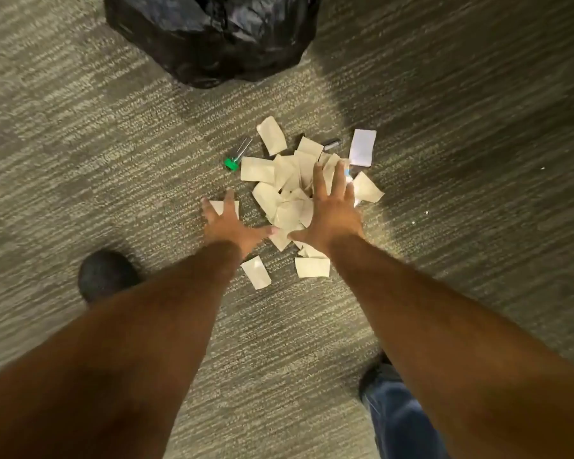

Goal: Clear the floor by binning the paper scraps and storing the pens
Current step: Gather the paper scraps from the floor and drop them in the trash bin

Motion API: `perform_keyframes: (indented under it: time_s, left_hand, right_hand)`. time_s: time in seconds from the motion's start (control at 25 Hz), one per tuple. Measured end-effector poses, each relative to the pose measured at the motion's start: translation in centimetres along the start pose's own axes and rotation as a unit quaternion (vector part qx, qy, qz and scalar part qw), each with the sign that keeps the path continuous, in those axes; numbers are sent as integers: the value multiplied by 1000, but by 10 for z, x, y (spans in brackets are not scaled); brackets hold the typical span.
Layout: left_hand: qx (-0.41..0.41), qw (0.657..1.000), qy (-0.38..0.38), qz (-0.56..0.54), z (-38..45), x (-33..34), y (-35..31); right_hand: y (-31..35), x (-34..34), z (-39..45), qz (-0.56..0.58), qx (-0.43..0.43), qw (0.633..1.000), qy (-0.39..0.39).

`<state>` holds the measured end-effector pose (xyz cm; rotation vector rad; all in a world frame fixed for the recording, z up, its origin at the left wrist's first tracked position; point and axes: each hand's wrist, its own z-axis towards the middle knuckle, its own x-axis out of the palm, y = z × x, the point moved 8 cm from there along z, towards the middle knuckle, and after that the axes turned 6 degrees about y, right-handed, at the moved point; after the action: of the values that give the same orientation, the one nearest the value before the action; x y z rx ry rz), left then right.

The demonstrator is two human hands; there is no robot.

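Several pale paper scraps (285, 183) lie heaped on the carpet in the middle of the head view. My right hand (332, 210) is spread flat over the right side of the heap, fingers apart. My left hand (229, 220) is spread at the heap's left edge, its fingers over one loose scrap (220, 207). A pen with a green cap (237, 157) lies just left of the pile. A dark pen (331, 144) pokes out at the pile's far side. A black bin bag (212, 34) sits beyond the pile at the top.
A whiter scrap (363, 147) lies at the far right of the heap, two more scraps (312, 267) near my wrists. A dark shoe (105, 274) stands at the left and a jeans leg (398, 415) at the lower right. Striped grey carpet surrounds everything.
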<state>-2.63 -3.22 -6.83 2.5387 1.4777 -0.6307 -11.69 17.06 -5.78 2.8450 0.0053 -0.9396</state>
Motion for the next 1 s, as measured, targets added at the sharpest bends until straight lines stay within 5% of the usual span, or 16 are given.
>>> perform_keyframes:
  time_s: [0.28, 0.44, 0.56, 0.8, 1.0]
  left_hand:
    - [146, 970, -69, 181, 4, 40, -53]
    - [219, 942, -114, 226, 13, 43, -85]
    - [231, 939, -104, 233, 20, 34, -96]
    - [187, 982, -35, -6, -20, 4, -74]
    - [136, 957, 19, -254, -117, -52, -81]
  right_hand:
    - [4, 19, 14, -89, -32, 995, -20]
    - [-5, 21, 25, 2, -93, 996, -6]
    - [-29, 16, 23, 116, -55, 991, -26]
    - [-49, -12, -14, 344, 11, 938, -46]
    - [-23, -91, -74, 423, -51, 902, -68]
